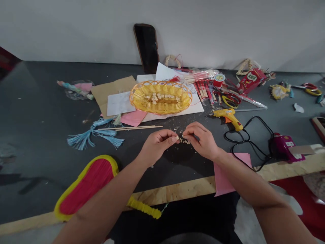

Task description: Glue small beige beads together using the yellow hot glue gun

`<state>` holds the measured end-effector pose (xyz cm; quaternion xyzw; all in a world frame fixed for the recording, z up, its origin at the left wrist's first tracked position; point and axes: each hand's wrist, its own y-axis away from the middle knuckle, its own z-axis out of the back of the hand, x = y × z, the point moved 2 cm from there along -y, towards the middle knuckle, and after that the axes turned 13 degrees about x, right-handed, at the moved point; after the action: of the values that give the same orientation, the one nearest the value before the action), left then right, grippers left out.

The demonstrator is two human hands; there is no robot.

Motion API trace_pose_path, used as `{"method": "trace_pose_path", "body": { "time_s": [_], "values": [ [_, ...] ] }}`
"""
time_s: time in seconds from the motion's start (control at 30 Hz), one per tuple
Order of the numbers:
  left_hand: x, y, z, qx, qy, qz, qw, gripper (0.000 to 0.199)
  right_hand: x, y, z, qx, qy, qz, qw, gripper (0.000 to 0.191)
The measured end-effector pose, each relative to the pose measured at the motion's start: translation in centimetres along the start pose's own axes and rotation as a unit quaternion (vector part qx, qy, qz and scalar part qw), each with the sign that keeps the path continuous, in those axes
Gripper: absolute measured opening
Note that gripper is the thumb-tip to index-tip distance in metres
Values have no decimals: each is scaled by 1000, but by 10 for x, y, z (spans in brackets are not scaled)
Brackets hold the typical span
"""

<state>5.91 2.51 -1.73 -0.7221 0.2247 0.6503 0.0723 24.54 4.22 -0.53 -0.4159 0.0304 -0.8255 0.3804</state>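
Note:
My left hand (157, 145) is closed, thumb and forefinger pinching a small cream-coloured piece (177, 138) above the dark table. Just to its right, my right hand (201, 139) is also closed in a pinch; a tiny pale bit shows at its fingertips, too small to name. The fingertips of both hands are close together but apart. Below and between them lies a scatter of cream crumbs (186, 142). Beyond the hands stands a yellow woven basket (162, 109) with several knobbly cream pieces (162, 97) in it.
A yellow glue gun (230, 118) with a looping black cord lies to the right. Thin sticks (132, 128) and blue tassels (88, 135) are at left, a red and yellow fan (88, 184) nearer me. A phone (146, 47) leans on the wall. Pink paper (243, 159) overhangs the table edge.

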Motion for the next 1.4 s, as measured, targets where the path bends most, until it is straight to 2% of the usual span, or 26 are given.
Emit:
{"method": "trace_pose_path", "body": {
  "time_s": [0.37, 0.77, 0.93, 1.17, 1.4],
  "values": [
    [-3, 2, -3, 43, 16, 12, 999, 31, 11, 4, -5, -8, -4, 46, 999, 12],
    [-3, 2, -4, 48, 20, 16, 999, 33, 11, 4, -6, -18, 8, 64, 998, 13],
    [0, 2, -3, 58, 50, 20, 997, 34, 12, 4, -5, -28, 7, 82, 996, 10],
    [5, 2, -3, 59, 98, 7, 993, 31, 11, 5, -8, -41, 11, 99, 994, 16],
    [7, 2, -4, 69, 122, 8, 990, 28, 11, 6, -7, -55, 23, 108, 992, 10]
  ]
}}
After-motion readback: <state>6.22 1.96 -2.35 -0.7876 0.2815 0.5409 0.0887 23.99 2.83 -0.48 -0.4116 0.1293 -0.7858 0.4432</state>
